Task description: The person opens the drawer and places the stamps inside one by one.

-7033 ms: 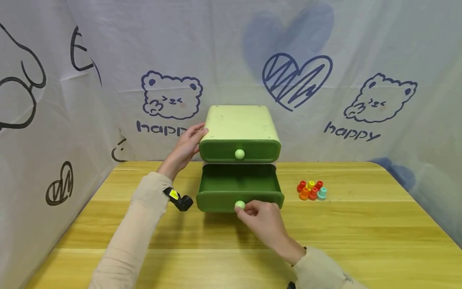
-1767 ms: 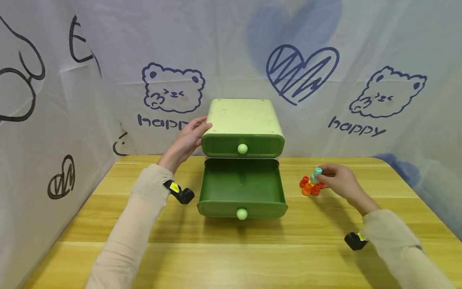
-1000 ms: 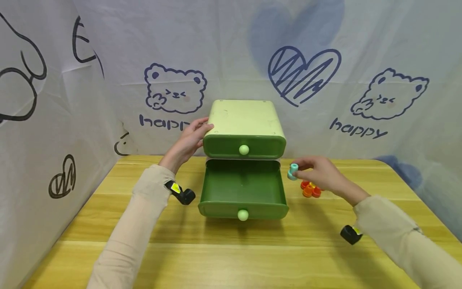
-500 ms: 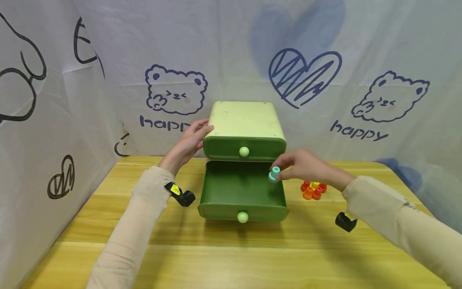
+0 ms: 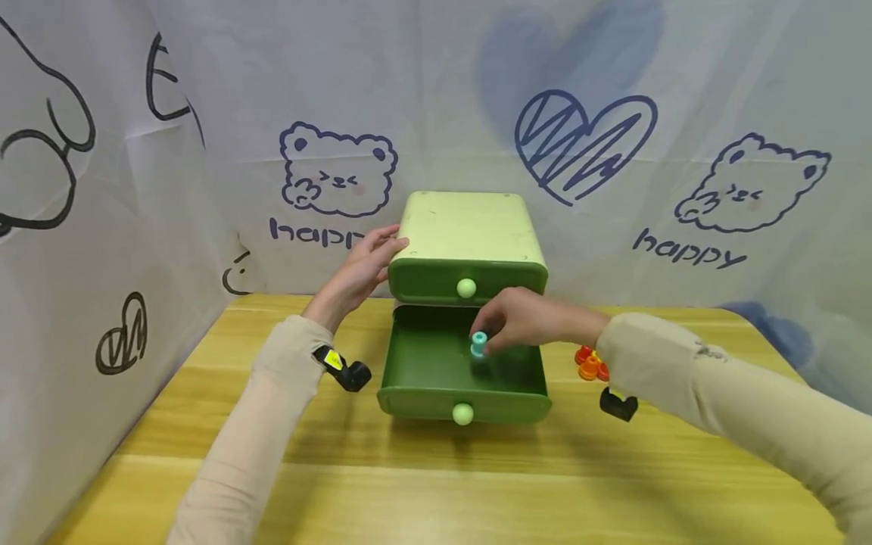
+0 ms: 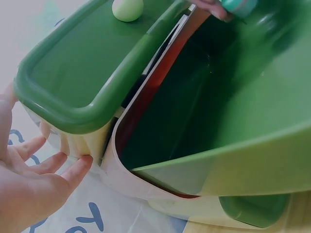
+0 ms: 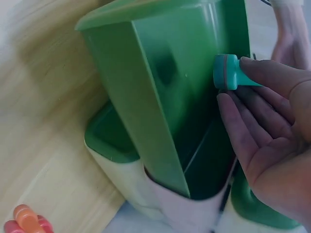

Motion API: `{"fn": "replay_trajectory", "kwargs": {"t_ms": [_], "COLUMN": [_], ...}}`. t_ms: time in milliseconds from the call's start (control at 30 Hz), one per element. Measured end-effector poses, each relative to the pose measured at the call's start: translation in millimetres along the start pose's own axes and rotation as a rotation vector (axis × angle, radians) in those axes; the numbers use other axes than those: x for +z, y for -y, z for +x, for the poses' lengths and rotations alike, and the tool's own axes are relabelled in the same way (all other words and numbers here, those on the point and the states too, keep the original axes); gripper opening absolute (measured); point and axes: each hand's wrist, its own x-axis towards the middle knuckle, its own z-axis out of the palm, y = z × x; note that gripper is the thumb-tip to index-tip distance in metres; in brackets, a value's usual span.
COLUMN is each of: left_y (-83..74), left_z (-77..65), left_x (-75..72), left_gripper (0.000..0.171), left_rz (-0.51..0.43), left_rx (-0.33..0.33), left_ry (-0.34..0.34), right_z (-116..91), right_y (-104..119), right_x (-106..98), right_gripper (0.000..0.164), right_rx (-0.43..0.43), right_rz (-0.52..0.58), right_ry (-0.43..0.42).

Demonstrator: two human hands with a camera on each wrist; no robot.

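A small drawer cabinet [image 5: 470, 227] with a pale yellow-green top stands on the table. Its lower drawer [image 5: 415, 403], dark green with a round knob, is pulled out; the upper drawer [image 5: 425, 280] is closed. My left hand [image 5: 361, 269] rests against the cabinet's left side, its fingertips [image 6: 83, 165] touching the wall. Between thumb and fingers, my right hand [image 5: 527, 318] pinches a turquoise toy stamp [image 5: 479, 344] over the open drawer. The stamp, with a wide round base and narrower handle, shows close up in the right wrist view, inside the drawer's walls.
Several red, orange and yellow stamps [image 5: 588, 369] stand on the wooden table [image 5: 422, 484] right of the cabinet, partly hidden by my right sleeve. Behind the table hangs a white cloth [image 5: 450, 98] with drawn bears and hearts.
Earlier my right hand held the lower drawer's knob, and the drawer came further out. It then took the turquoise stamp from the group and carried it left over the drawer. My left hand stayed put.
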Motion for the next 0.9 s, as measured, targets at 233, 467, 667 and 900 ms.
{"fn": "replay_trajectory", "kwargs": {"t_ms": [233,467,667,900], "left_y": [-2.4,-0.1,1.4,1.0], "left_z": [-1.0,-0.8,0.5,-0.3], "left_x": [-0.1,0.3,0.3,-1.0], "left_gripper": [0.064,0.062,0.062,0.061], "left_rz": [0.009,0.004,0.0,0.008], "left_rx": [0.002,0.013,0.012,0.018], "left_ry": [0.001,0.002,0.005,0.002], "right_z": [17,28,35,43], "right_y": [10,12,7,3], "right_x": [9,13,21,32], "right_gripper": [0.021,0.022,0.021,0.022], "right_rx": [0.033,0.113,0.134,0.189], "right_rz": [0.163,0.286,0.343,0.379], "right_ry": [0.061,0.112,0.111,0.098]}}
